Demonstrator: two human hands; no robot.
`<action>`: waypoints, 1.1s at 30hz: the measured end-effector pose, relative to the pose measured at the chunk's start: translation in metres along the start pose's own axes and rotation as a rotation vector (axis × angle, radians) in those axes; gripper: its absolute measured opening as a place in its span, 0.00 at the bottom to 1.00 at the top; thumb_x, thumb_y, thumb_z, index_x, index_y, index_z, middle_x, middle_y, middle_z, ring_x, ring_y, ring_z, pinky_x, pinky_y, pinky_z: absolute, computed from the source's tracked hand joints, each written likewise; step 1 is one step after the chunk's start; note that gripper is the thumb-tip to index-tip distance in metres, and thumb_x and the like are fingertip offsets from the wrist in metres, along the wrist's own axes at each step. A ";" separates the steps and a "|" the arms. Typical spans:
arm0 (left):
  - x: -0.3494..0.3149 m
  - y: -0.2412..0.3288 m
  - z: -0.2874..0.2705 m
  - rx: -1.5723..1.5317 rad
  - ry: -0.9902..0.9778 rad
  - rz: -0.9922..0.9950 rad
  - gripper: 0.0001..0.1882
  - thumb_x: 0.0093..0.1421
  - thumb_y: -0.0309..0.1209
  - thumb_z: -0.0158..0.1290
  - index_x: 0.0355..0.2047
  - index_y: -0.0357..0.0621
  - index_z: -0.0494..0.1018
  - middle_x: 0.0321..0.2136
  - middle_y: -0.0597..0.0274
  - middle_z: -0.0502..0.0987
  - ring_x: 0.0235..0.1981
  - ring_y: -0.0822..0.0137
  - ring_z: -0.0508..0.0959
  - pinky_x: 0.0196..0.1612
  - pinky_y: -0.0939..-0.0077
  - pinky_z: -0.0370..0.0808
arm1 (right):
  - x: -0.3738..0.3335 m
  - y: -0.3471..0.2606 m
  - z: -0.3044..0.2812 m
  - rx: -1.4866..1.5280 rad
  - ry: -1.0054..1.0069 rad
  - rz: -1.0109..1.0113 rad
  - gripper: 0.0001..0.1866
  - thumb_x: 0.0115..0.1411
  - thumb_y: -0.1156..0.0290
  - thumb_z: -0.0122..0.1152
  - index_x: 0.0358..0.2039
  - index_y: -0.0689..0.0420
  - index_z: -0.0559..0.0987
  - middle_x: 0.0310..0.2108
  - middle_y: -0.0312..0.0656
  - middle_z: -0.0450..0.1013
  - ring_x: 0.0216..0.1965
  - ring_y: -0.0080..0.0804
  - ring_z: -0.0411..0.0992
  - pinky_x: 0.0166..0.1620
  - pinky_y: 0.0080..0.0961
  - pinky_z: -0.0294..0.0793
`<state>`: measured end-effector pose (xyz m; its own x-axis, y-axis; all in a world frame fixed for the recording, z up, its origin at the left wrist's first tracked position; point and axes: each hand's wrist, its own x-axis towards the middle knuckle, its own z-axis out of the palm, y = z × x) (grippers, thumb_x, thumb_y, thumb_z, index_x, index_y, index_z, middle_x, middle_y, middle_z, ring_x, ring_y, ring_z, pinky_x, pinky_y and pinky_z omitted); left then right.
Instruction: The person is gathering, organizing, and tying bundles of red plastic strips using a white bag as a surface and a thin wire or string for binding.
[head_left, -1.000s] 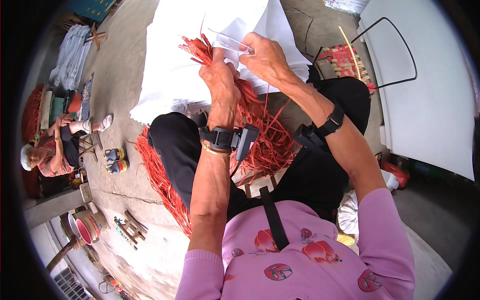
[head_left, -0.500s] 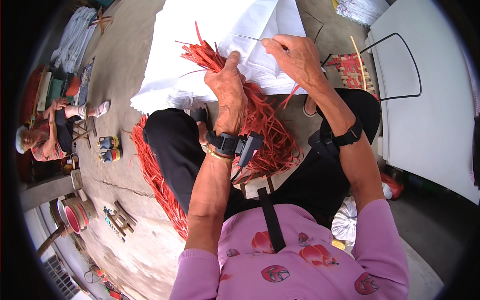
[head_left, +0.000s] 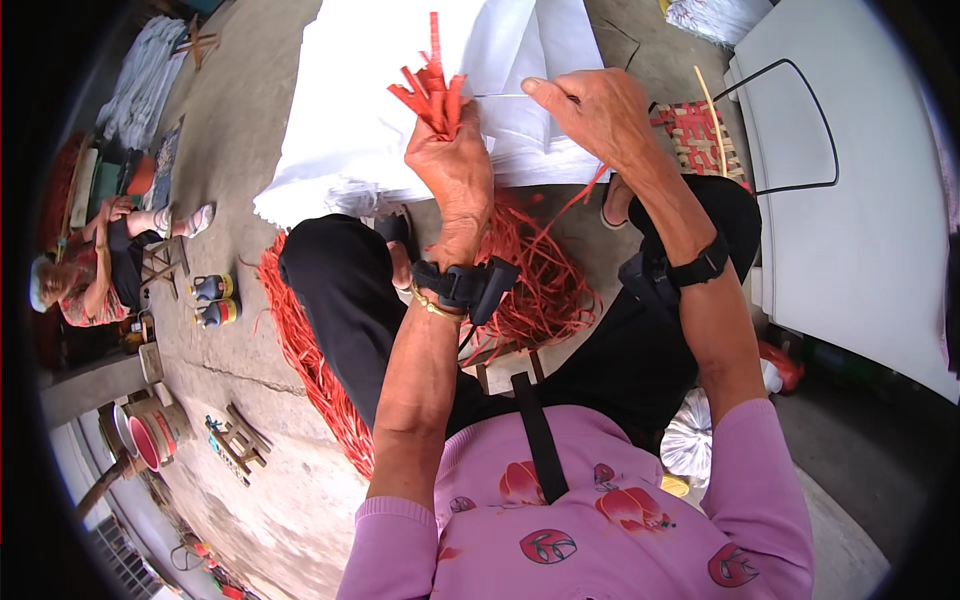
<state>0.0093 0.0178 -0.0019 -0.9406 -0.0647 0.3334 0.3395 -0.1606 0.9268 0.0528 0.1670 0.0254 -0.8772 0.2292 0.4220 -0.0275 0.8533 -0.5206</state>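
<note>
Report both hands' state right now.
Left hand: closed, holding a bundle of red strips.
Right hand: closed, pinching a thin pale strand or rod; can't tell which.

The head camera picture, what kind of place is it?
Maybe a home workshop or yard: there's a bare concrete floor, a pile of white sheets, and red strips heaped between the person's legs.

The one view looks steeply down from the left side of the wearer's head, over the pink floral knit top (head_left: 590, 500) and along the bare forearms (head_left: 418, 370), with the left hand (head_left: 452, 170) and right hand (head_left: 597, 115) at arm's length in the upper middle. Its wide fisheye takes in the concrete floor (head_left: 260, 345) and, well apart near the left rim, a seated person (head_left: 102, 265) tilted sideways, while dark curved borders close off the corners.
</note>
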 end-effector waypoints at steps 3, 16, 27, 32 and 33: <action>-0.011 0.007 0.007 0.410 -0.283 0.283 0.10 0.53 0.20 0.55 0.37 0.36 0.74 0.30 0.64 0.78 0.31 0.72 0.76 0.36 0.79 0.73 | 0.001 -0.002 0.006 0.167 -0.079 0.019 0.24 0.53 0.50 0.58 0.14 0.58 0.76 0.12 0.44 0.69 0.17 0.47 0.68 0.23 0.37 0.67; -0.006 0.023 -0.039 0.447 -0.110 0.044 0.15 0.53 0.27 0.59 0.41 0.34 0.75 0.31 0.60 0.79 0.33 0.73 0.76 0.39 0.77 0.72 | 0.003 0.006 -0.013 0.199 -0.234 0.354 0.28 0.50 0.46 0.56 0.19 0.64 0.78 0.13 0.48 0.69 0.19 0.37 0.70 0.28 0.33 0.69; -0.006 0.016 -0.032 0.784 -0.027 0.268 0.04 0.48 0.23 0.54 0.26 0.42 0.72 0.24 0.52 0.73 0.27 0.49 0.74 0.29 0.60 0.70 | -0.001 0.007 -0.006 0.125 -0.164 0.183 0.26 0.52 0.52 0.58 0.11 0.64 0.72 0.07 0.44 0.59 0.12 0.36 0.59 0.21 0.34 0.62; 0.008 0.017 -0.045 0.736 0.015 0.326 0.05 0.50 0.24 0.56 0.28 0.40 0.73 0.25 0.53 0.74 0.26 0.52 0.75 0.29 0.65 0.71 | -0.001 0.007 -0.004 0.046 -0.184 -0.055 0.28 0.54 0.51 0.58 0.12 0.65 0.70 0.07 0.45 0.55 0.11 0.36 0.53 0.19 0.34 0.56; 0.007 0.016 -0.043 0.705 0.032 0.345 0.05 0.51 0.25 0.56 0.28 0.40 0.73 0.25 0.54 0.74 0.26 0.53 0.76 0.29 0.66 0.71 | -0.001 0.008 -0.002 0.024 -0.165 -0.097 0.28 0.54 0.51 0.58 0.12 0.65 0.70 0.07 0.46 0.56 0.11 0.37 0.53 0.19 0.34 0.56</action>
<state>0.0082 -0.0277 0.0081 -0.7786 -0.0270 0.6270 0.5181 0.5363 0.6664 0.0543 0.1741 0.0224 -0.9364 0.0645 0.3449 -0.1258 0.8558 -0.5017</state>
